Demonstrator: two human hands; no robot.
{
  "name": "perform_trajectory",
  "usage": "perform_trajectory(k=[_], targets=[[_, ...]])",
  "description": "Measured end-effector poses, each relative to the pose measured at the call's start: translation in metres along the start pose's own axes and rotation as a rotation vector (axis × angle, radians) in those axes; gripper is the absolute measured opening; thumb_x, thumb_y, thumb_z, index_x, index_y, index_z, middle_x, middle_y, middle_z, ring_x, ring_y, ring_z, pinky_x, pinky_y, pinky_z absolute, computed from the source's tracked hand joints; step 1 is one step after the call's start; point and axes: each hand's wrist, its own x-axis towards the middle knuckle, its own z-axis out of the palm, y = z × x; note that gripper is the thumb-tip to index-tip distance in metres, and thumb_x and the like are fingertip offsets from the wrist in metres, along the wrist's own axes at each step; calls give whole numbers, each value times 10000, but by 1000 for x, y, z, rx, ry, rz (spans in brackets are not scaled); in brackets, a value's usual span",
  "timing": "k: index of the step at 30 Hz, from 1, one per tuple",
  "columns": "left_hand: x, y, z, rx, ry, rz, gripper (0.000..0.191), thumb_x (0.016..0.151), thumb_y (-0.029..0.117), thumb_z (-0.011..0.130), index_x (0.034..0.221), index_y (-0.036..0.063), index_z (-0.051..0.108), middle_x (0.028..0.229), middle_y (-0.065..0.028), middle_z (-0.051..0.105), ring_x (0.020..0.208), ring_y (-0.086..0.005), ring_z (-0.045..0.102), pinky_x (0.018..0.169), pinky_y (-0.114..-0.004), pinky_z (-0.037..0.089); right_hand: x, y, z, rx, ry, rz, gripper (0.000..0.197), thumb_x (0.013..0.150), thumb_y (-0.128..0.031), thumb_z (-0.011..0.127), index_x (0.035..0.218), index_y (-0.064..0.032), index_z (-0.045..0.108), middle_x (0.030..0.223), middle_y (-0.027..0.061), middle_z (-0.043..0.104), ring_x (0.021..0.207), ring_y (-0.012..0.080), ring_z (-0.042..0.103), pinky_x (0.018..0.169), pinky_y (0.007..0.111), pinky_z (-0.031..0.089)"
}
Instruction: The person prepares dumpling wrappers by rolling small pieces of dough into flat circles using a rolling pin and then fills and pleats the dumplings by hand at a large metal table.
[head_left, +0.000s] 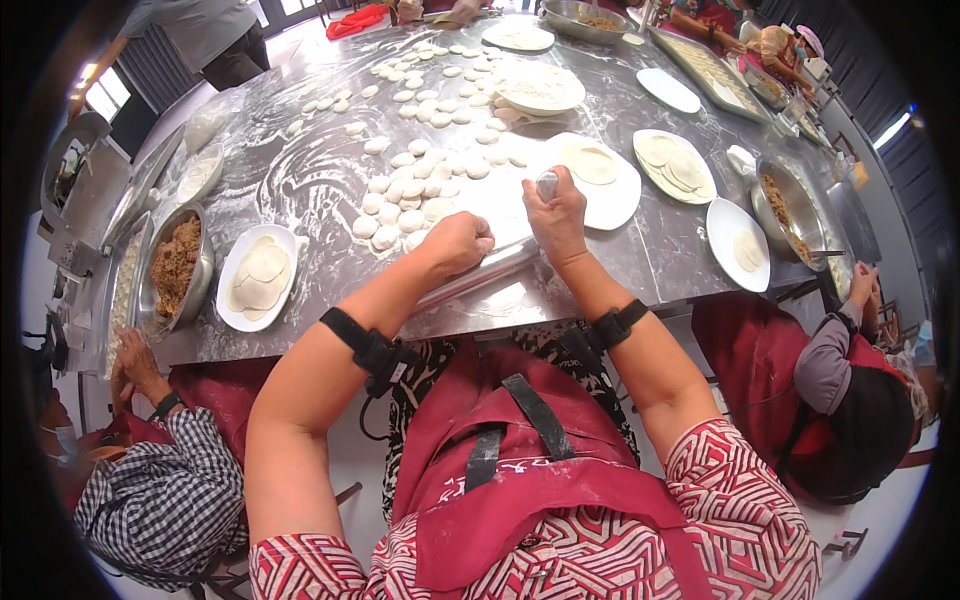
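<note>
My right hand (556, 217) is closed around a silvery handle (547, 184), whose rounded end shows above the fist. Just left of it, my left hand (461, 238) has its fingers curled; whatever may be in them is hidden. A shiny metal cylinder (491, 271), apparently a rolling pin, runs slantwise below both hands, partly covered by my left forearm. Small floured dough pieces (411, 187) crowd the table just beyond my left hand. Beyond my right hand, a white plate (624, 196) carries thin round dough wrappers (589, 163).
The steel table (322, 262) is streaked with flour. Metal bowls of brown filling stand left (176, 270) and right (787, 214). Nearby are white plates of wrappers (259, 281) and a tray (709, 75) of shaped pieces. A person's hand (139, 360) works at left; another person (832, 405) sits right.
</note>
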Motion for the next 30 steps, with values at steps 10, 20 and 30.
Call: perform_trajectory(k=[10, 20, 30], targets=[[-6, -11, -13, 5, -24, 76, 269, 1259, 234, 889, 1322, -21, 947, 1119, -161, 939, 1048, -253, 842, 981, -473, 687, 1, -14, 2, 95, 31, -49, 317, 1160, -76, 985, 1292, 11, 710, 947, 241, 856, 802, 426, 852, 760, 551, 674], [-15, -15, -1, -196, -65, -64, 302, 1241, 230, 924, 1266, -69, 953, 1030, -190, 922, 994, -293, 887, 956, -514, 695, -20, 16, -25, 197, 29, -15, 317, 1161, -89, 991, 1261, -11, 701, 930, 219, 853, 783, 367, 867, 752, 522, 684], [-29, -23, 1, -254, 8, -102, 286, 1245, 221, 916, 1182, -56, 941, 1017, -159, 931, 962, -255, 872, 912, -484, 687, -75, -1, -58, 234, 22, 13, 298, 1145, -30, 994, 1267, -26, 722, 941, 174, 856, 846, 305, 900, 790, 482, 711]])
